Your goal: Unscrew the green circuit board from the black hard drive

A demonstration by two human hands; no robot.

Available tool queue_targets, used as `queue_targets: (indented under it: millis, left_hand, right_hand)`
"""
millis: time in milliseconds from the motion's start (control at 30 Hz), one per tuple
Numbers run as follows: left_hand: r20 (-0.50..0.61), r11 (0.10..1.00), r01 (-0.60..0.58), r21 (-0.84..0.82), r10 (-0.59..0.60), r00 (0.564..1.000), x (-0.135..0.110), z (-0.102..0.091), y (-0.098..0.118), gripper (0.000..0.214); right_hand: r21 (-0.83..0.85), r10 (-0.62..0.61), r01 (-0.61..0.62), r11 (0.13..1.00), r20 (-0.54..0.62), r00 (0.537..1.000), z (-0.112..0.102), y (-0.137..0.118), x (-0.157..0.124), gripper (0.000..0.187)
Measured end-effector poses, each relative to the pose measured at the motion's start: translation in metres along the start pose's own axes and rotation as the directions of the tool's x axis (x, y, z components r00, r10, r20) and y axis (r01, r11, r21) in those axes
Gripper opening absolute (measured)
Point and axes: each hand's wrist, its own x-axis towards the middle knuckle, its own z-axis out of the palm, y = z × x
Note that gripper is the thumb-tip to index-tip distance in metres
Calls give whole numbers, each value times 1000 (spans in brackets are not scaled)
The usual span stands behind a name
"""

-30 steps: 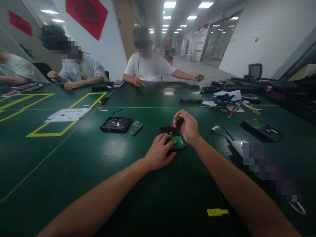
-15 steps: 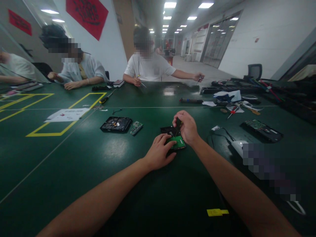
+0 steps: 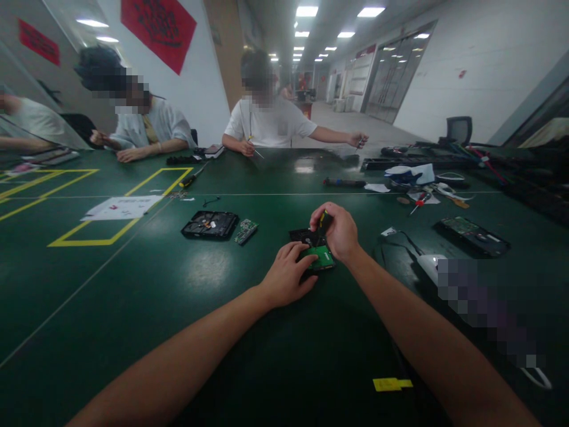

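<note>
A hard drive (image 3: 320, 257) with a green circuit board facing up lies on the table, with a black part (image 3: 300, 235) at its far side. My left hand (image 3: 291, 270) steadies it, fingers over its left side and top, thumb along the near edge. Above the board, my right hand (image 3: 336, 231) is closed around the black-and-yellow handle of a screwdriver (image 3: 326, 222). Its shaft points down at the far edge of the board; my fingers and the dim light hide exactly where the tip rests.
Left of my hands lie an opened black drive casing (image 3: 210, 225) and a loose circuit board (image 3: 246, 231). Another drive (image 3: 472, 234) and a white power strip (image 3: 431, 264) lie right. Across the table sits a person (image 3: 271, 121) holding tools. A screwdriver (image 3: 189, 179) lies farther left.
My right hand has turned slightly, and more of the screwdriver's yellow-marked handle shows. The left hand and the hard drive stay in place.
</note>
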Motion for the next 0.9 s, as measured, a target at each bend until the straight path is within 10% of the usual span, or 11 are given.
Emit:
queue_targets:
  millis: [900]
  left_hand:
    - [5,1000,8,-8,-8,1000,0,0,0,50]
  right_hand:
    - [82,41,-37,996,-50,998,1,6,1,35]
